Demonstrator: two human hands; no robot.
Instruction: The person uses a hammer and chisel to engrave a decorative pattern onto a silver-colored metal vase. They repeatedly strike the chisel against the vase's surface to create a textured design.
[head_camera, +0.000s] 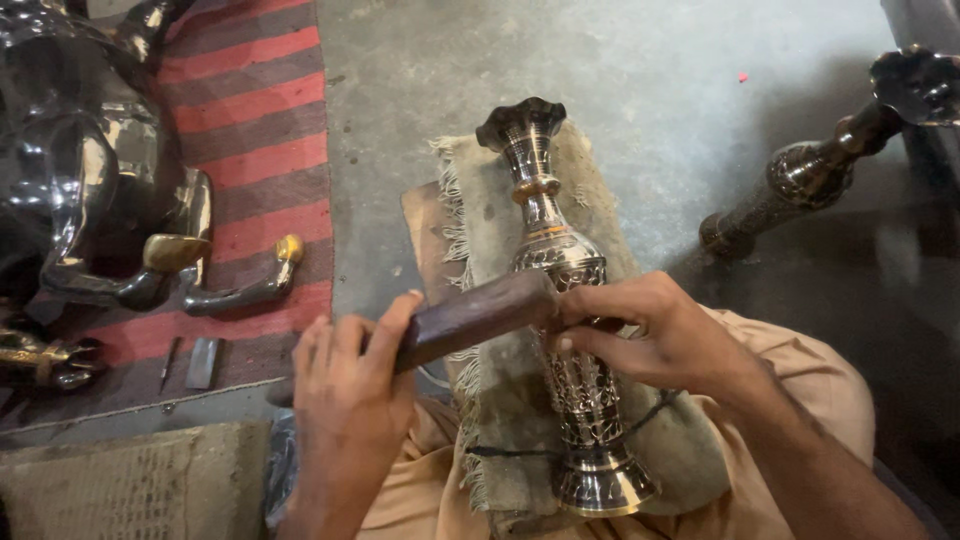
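— Vase (560, 262), where was it?
— On the cloth (500, 200) over my lap. My right hand (650, 335) gripped its middle, my left hand (345, 400) clamped a wooden block (475, 318). It seemed heavy, slippery metal.

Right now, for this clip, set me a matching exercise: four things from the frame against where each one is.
Things:
1. engraved metal vase
2. wooden block
3. second vase
4. striped rug

Places:
A. far right, on the floor
B. left, under dark metal figures
C. on a frayed cloth, centre
D. in the left hand, pressed to a vase beside the right hand

Pairs: 1-C, 2-D, 3-A, 4-B
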